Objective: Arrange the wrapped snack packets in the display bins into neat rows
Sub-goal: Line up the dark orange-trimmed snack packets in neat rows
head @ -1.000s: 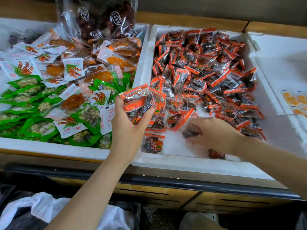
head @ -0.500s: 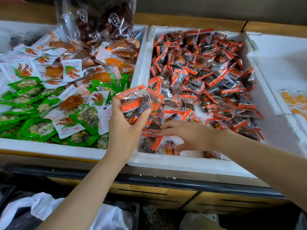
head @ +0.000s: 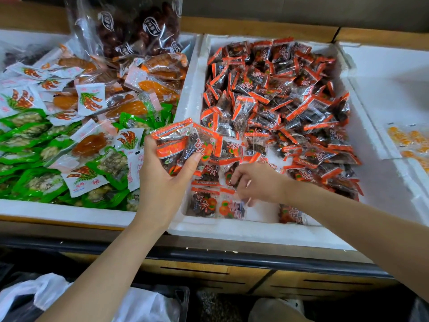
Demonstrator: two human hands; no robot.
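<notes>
The middle white foam bin (head: 232, 232) holds a loose heap of orange-and-clear snack packets (head: 290, 101). At its near left corner, two packets (head: 204, 203) lie flat side by side, with another packet (head: 209, 176) behind them. My left hand (head: 162, 187) grips a small stack of the same packets (head: 183, 145) above the bin's left wall. My right hand (head: 260, 184) hovers over the near rows, fingers curled down onto a packet (head: 228, 176). One packet (head: 290, 213) lies alone by the near wall.
The left foam bin (head: 58, 214) is full of green, white and orange packets. A big clear bag of dark fruit (head: 139, 26) stands at the back. The right bin (head: 390, 89) has a few yellow packets (head: 408, 140). A wooden counter edge runs below.
My right hand brought a packet from the heap's near edge to the near left corner, laid it beside the first one, then moved back to the row behind. My left hand stayed put.
</notes>
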